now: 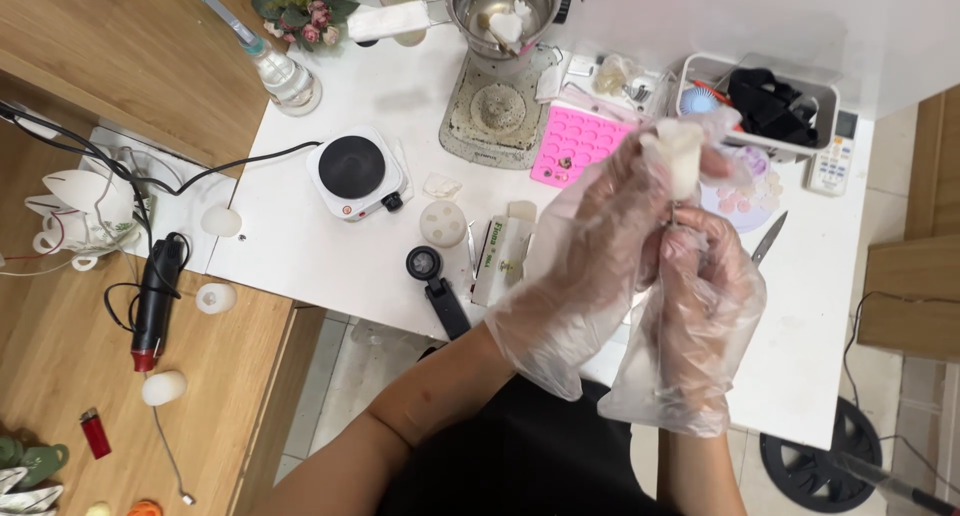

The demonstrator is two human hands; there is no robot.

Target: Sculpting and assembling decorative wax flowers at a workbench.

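Over on the far left there's a wooden top with a red lighter, a black-and-red heat gun and a few white wax eggs lying around. Moving onto the white surface, you get a small black hotplate, then a round white mold and a black loupe just below it. Further back a steel pot sits above a pink silicone tray. Then the hands, both in loose clear plastic gloves. The left hand is curled around a cream-coloured wax rose, fingers wrapped on its side, held up over the surface in front of the pink tray. The right hand sits just under it, closed on a thin metal pin that runs up into the rose's base. Past them there's a knife, a white basket and a remote at the right edge.
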